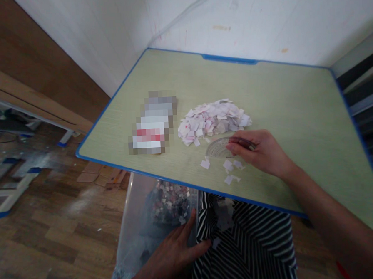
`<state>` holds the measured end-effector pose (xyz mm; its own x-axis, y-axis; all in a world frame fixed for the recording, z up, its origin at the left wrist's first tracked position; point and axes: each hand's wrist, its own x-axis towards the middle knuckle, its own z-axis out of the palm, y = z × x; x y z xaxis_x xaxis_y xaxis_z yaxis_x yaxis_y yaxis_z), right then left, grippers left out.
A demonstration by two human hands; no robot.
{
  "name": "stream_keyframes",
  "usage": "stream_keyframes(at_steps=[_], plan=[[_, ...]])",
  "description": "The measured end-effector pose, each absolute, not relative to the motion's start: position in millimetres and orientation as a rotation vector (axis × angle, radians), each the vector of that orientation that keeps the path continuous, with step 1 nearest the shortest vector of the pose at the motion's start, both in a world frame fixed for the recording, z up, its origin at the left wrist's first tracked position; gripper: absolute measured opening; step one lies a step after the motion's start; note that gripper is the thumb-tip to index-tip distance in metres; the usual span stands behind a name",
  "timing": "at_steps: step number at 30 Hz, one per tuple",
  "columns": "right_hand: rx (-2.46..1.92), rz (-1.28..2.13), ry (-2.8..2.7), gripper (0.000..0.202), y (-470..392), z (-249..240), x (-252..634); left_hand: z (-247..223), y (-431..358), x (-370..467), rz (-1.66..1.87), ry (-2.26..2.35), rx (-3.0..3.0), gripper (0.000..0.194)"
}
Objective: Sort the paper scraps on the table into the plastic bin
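Beside the paper pile, the right hand pinched a protractor by one end between its fingers, seemingly leaving its curve free (the left hand had an unclear grip).

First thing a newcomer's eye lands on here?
Likely the heaped pile of white and pinkish paper scraps, mid-table on the pale green, blue-edged tabletop. Next, just nearer, the clear half-round plastic protractor in the right hand. Then the bold black-and-white striped cloth below the near edge.
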<state>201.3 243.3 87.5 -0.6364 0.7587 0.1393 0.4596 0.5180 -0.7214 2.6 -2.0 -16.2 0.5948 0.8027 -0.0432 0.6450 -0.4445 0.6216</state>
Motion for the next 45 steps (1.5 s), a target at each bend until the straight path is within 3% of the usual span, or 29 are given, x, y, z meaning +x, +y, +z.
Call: stream_keyframes(at_steps=[13,19,29,33,39,45], plan=[[-1.108,1.003,-2.327,0.026,246,96,213,-15,0,3,0.377,1.17,2.329,0.082],[-1.041,1.008,-2.312,0.025,244,97,208,-18,-4,3,0.35,1.175,2.252,0.091],[-1.032,0.931,-2.349,0.025,244,87,203,-16,-4,3,0.343,1.166,2.251,0.086],[-1.065,0.898,-2.306,0.024,244,89,204,-16,-4,2,0.33,1.147,2.212,0.098],[-1.085,0.878,-2.275,0.029,244,94,206,-17,-4,2,0.309,1.153,2.248,0.089],[-1.089,0.865,-2.298,0.029,246,89,206,-18,-5,2,0.334,1.153,2.199,0.096]])
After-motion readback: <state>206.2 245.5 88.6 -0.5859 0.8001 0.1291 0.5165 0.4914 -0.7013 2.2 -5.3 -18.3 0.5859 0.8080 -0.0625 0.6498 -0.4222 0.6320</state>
